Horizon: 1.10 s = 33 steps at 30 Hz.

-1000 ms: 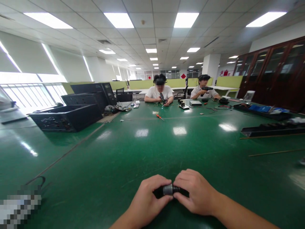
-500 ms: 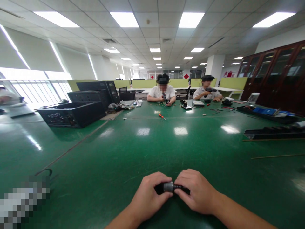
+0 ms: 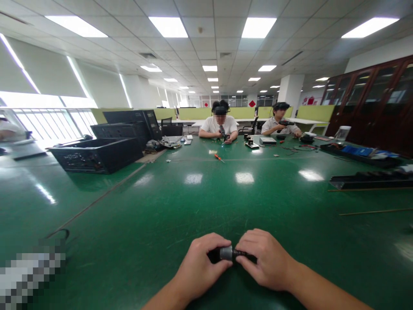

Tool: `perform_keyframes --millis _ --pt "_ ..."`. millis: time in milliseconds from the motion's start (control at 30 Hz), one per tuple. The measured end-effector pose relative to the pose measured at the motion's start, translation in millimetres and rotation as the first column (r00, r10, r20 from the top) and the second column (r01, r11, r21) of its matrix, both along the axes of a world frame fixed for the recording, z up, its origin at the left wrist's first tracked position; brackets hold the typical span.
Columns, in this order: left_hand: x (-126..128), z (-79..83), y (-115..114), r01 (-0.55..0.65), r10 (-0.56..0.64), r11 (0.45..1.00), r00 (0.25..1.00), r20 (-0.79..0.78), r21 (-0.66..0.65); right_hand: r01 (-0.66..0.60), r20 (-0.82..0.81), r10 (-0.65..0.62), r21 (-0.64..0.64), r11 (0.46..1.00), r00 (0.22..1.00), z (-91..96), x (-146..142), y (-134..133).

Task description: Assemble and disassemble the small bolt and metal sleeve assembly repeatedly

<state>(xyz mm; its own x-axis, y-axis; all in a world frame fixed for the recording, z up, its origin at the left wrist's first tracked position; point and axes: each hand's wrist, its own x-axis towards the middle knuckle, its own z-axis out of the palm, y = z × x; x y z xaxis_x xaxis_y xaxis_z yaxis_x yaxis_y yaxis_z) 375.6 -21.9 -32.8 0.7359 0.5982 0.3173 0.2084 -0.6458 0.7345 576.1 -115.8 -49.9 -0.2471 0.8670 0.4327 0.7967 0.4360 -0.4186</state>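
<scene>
Low in the middle of the head view, both of my hands meet over a dark cylindrical part. Its wider piece is a grey collar (image 3: 226, 253) with a black end, pinched between the thumb and fingers of my left hand (image 3: 203, 263). From the collar a narrow, dark ribbed shaft (image 3: 240, 253) runs to the right, into the closed grip of my right hand (image 3: 266, 260). The two pieces appear joined in line, lying about level just above the green table (image 3: 180, 202). My fingers cover both outer ends, so its exact kind does not show.
An orange screwdriver (image 3: 219, 158) lies farther back. Black computer cases (image 3: 97, 155) stand at the left. Two people sit across the table, each holding a dark power tool. On the right are a black tray (image 3: 361, 157), a black channel (image 3: 371, 181) and a thin rod (image 3: 374, 212).
My left hand has shifted slightly left with the grey collar, and a bit more of the ribbed shaft shows. My right hand stays in place. The right-hand co-worker's hand has moved on the table.
</scene>
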Motion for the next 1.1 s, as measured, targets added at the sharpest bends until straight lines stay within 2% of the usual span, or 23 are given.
perform_keyframes --millis 1100 --pt "-2.5 -0.8 0.1 0.003 -0.003 1.000 1.000 0.004 0.017 0.040 -0.020 -0.041 -0.044 0.998 0.999 -0.5 1.3 -1.0"
